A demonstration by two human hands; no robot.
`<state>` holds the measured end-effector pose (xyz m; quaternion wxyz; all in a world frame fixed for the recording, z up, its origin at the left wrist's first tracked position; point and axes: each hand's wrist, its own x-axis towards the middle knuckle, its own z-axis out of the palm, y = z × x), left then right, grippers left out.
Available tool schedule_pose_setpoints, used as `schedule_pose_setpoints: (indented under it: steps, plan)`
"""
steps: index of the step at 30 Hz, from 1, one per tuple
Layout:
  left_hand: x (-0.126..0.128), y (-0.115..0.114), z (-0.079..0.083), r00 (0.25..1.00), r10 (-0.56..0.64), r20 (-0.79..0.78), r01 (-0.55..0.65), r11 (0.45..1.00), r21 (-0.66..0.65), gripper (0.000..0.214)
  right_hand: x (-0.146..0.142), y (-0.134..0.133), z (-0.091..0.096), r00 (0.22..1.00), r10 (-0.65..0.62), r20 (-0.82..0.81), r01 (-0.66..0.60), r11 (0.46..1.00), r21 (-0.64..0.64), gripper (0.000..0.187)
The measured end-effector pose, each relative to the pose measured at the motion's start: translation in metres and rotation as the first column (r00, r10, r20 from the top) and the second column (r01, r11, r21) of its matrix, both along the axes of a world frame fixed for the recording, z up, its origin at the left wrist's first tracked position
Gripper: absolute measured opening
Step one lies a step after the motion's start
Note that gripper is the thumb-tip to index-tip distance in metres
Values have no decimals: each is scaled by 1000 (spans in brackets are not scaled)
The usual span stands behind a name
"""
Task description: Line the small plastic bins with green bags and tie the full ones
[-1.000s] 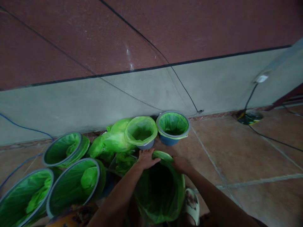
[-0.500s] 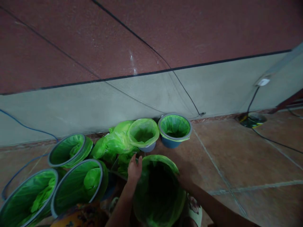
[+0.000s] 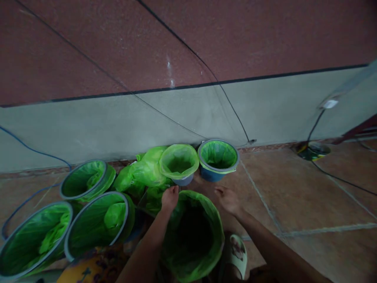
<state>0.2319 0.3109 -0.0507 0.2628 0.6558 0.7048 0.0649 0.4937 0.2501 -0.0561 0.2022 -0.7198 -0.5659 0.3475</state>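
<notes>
In front of me stands a large bin lined with a thin green bag, its dark inside facing up. My left hand is at the far left of its rim, fingers pressed together; what they hold, if anything, is too small to make out. Off the far right of the rim is my right hand, its fingers curled in a pinch, and I cannot make out anything between them. Just beyond is a pale bucket with a green liner, next to a blue bucket with a grey ring over its green liner.
Several green-lined bins with grey rims stand at the left. Filled green bags lie against the wall. A blue cable runs along the left. A dark container sits far right. My sandal is beside the bin.
My right hand has moved off the right side of the bin's rim, outward and away from me. The left hand's spread fingers have closed together near the rim.
</notes>
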Motion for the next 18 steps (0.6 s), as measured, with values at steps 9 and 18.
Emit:
schedule_pose_setpoints:
  steps: [9, 18]
  plan:
    - [-6, -9, -17, 979, -197, 47, 197, 980, 10, 30, -74, 18, -18, 950, 307, 62, -308, 951, 8, 38]
    - [-11, -15, -20, 948, -276, -157, 275, 961, -31, 22, -61, 10, -25, 941, 338, 27, -339, 941, 13, 32]
